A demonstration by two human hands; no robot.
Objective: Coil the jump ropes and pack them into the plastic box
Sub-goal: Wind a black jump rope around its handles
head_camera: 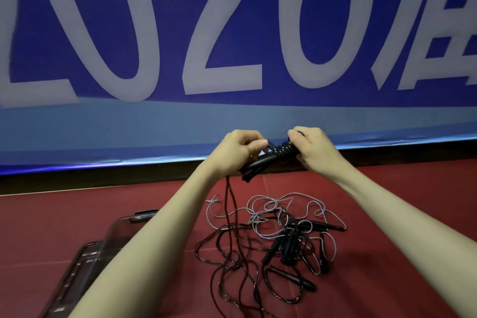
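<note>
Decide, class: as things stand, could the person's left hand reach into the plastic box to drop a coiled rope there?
Probably yes, but not yet. The plastic box lies open below the left forearm, nothing barring it. But the left hand and right hand both grip the rope bundle, whose loose tail hangs unwound.

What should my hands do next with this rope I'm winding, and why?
Probably make another wrap. The left hand grips the black handles, the right hand pinches the dark cord coiled round them, and a long tail hangs down to the tangled pile of ropes on the red mat. The plastic box can likely wait.
</note>
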